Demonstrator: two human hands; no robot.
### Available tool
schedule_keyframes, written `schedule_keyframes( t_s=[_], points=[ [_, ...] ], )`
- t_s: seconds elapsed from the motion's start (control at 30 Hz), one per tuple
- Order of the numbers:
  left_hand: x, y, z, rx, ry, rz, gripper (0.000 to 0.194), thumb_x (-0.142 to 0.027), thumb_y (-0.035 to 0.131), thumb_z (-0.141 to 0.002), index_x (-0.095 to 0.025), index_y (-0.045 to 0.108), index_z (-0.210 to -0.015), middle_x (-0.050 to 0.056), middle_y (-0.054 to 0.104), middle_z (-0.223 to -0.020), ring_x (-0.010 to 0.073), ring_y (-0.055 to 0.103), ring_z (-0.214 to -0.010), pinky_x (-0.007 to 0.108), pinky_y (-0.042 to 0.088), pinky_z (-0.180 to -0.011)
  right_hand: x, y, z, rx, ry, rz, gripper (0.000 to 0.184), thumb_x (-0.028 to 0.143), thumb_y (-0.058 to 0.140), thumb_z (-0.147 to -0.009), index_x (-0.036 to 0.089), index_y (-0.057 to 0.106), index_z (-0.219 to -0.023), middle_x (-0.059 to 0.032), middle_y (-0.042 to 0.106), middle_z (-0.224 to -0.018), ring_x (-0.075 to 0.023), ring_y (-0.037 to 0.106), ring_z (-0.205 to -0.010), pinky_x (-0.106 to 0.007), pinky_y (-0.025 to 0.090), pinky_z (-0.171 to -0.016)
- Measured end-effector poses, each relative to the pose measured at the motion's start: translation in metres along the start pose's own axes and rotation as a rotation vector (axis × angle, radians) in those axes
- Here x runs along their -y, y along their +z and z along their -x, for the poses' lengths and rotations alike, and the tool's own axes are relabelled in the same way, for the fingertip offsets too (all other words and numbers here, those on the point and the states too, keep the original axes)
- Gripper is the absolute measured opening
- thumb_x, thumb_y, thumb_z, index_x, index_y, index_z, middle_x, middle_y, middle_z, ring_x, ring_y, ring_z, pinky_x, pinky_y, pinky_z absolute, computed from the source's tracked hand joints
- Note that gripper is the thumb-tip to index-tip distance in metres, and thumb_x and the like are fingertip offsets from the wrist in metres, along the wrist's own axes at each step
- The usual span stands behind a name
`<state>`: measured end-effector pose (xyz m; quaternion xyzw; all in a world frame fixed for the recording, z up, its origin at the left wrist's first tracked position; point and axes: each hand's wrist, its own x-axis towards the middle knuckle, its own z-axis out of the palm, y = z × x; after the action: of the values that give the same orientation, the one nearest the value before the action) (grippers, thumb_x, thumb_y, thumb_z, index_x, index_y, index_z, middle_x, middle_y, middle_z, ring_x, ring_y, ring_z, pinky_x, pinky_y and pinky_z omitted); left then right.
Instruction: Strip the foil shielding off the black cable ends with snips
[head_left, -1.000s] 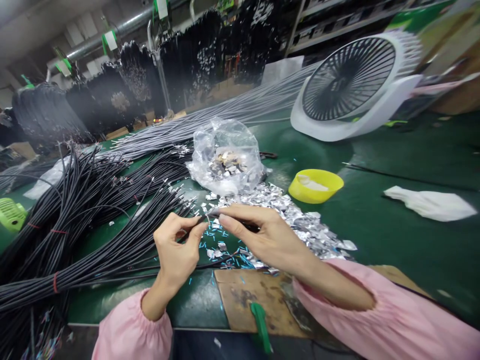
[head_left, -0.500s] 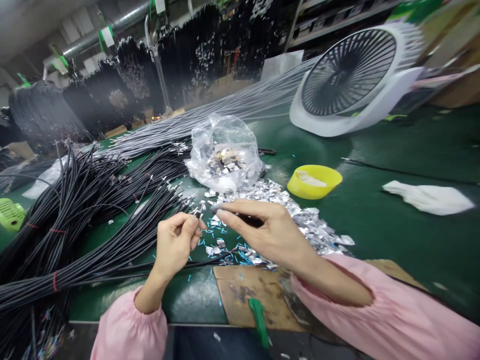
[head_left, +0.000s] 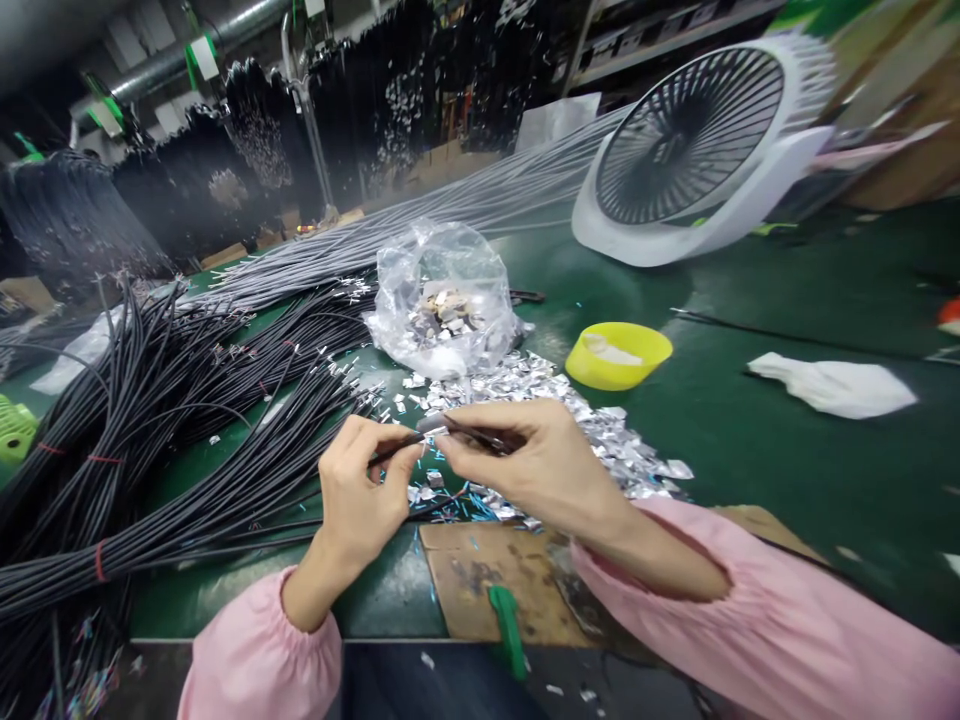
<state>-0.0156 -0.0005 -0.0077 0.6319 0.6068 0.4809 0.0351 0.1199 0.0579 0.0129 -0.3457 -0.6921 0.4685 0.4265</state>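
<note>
Spanning the desk: green top, near edge before the person.
Black cables: bundled at the left side, ends towards the middle.
Fan: white, near the far right corner.
Plastic bag: mid-desk, open, scraps inside.
Hands: close together above the near half; left hand pinches a slim cable, right hand clasps a dark item, kind unclear.
Slim cable: between the hands, pale tip exposed; probably light, springy, slightly slippery, fragile where bared. Best gripped on the black jacket just behind it.
Foil scraps: beyond the right hand.
</note>
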Motion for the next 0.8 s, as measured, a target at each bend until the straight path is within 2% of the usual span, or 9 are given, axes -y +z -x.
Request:
schedule_keyframes(
  t_s=[0.17,0.33,0.4,0.43,0.5,0.6,0.67,0.73,0.8],
  points=[
    [0.003,-0.002,0.000,0.071,-0.015,0.106,0.012,-0.021,0.053,-0.084,-0.018,0.063,-0.077,0.001,0.061,-0.072,0.0114,0.055,-0.065,0.023,0.042,-0.058,0.000,-0.002,-0.001,0.023,-0.058,-0.001,0.018,0.019,0.051,-0.063,0.015,0.058,-0.048,0.0042,0.040,-0.041,-0.0048,0.031,-0.040,-0.019,0.026,-0.037],
    [0.004,-0.016,-0.009,0.411,-0.122,0.227,0.035,-0.031,0.043,-0.089,-0.016,0.059,-0.062,0.000,0.054,-0.058,0.0102,0.048,-0.055,0.022,0.036,-0.053,-0.008,-0.001,-0.004,0.110,-0.225,0.065,0.018,0.014,0.050,-0.068,0.015,0.066,-0.061,-0.0005,0.061,-0.056,-0.0085,0.049,-0.049,-0.020,0.037,-0.046],
    [0.002,-0.019,-0.011,0.497,-0.173,0.237,0.040,-0.033,0.041,-0.090,-0.015,0.057,-0.058,-0.001,0.051,-0.054,0.0090,0.044,-0.050,0.022,0.033,-0.049,-0.012,-0.001,-0.006,0.084,-0.277,0.087,0.018,0.017,0.051,-0.072,0.015,0.066,-0.064,-0.0009,0.061,-0.057,-0.0089,0.051,-0.051,-0.020,0.038,-0.047],
    [0.001,-0.019,-0.012,0.498,-0.183,0.223,0.039,-0.032,0.041,-0.090,-0.015,0.057,-0.058,-0.001,0.051,-0.053,0.0087,0.044,-0.050,0.022,0.033,-0.049,-0.013,-0.001,-0.008,0.044,-0.275,0.113,0.021,0.021,0.051,-0.076,0.015,0.065,-0.061,-0.0002,0.057,-0.053,-0.0085,0.048,-0.049,-0.020,0.036,-0.046],
    [0.000,-0.017,-0.010,0.424,-0.175,0.165,0.035,-0.029,0.045,-0.088,-0.015,0.059,-0.060,-0.001,0.053,-0.056,0.0092,0.046,-0.053,0.022,0.033,-0.051,-0.014,-0.002,-0.009,-0.024,-0.242,0.178,0.029,0.029,0.051,-0.080,0.014,0.061,-0.057,0.0013,0.050,-0.048,-0.0075,0.042,-0.045,-0.020,0.032,-0.042],
    [0.000,-0.013,-0.008,0.312,-0.164,0.108,0.028,-0.027,0.049,-0.086,-0.015,0.064,-0.067,0.001,0.056,-0.061,0.0107,0.048,-0.059,0.023,0.034,-0.055,-0.014,-0.002,-0.006,-0.023,-0.324,0.244,0.023,0.029,0.057,-0.078,0.013,0.062,-0.063,0.0003,0.052,-0.054,-0.0076,0.043,-0.047,-0.020,0.034,-0.043],
    [0.001,-0.011,-0.006,0.312,-0.214,0.140,0.027,-0.029,0.049,-0.086,-0.015,0.065,-0.071,0.001,0.055,-0.062,0.0109,0.048,-0.060,0.023,0.034,-0.056,-0.013,-0.002,-0.004,-0.015,-0.466,0.259,0.011,0.019,0.059,-0.077,0.014,0.064,-0.068,-0.0020,0.057,-0.062,-0.0090,0.050,-0.054,-0.021,0.039,-0.048],
    [0.003,-0.010,-0.006,0.338,-0.303,0.241,0.029,-0.033,0.048,-0.087,-0.014,0.064,-0.072,0.001,0.053,-0.063,0.0101,0.046,-0.058,0.023,0.034,-0.055,-0.013,-0.002,-0.002,-0.015,-0.567,0.245,0.010,0.013,0.057,-0.078,0.014,0.063,-0.070,-0.0029,0.059,-0.065,-0.0097,0.053,-0.058,-0.020,0.042,-0.052],
    [0.004,-0.009,-0.006,0.354,-0.388,0.391,0.032,-0.039,0.047,-0.087,-0.014,0.061,-0.071,0.000,0.050,-0.063,0.0083,0.042,-0.055,0.021,0.032,-0.050,-0.014,-0.002,-0.003,-0.009,-0.549,0.216,0.013,0.013,0.056,-0.079,0.015,0.061,-0.067,-0.0016,0.057,-0.062,-0.0090,0.052,-0.055,-0.020,0.041,-0.050]
  ],
)
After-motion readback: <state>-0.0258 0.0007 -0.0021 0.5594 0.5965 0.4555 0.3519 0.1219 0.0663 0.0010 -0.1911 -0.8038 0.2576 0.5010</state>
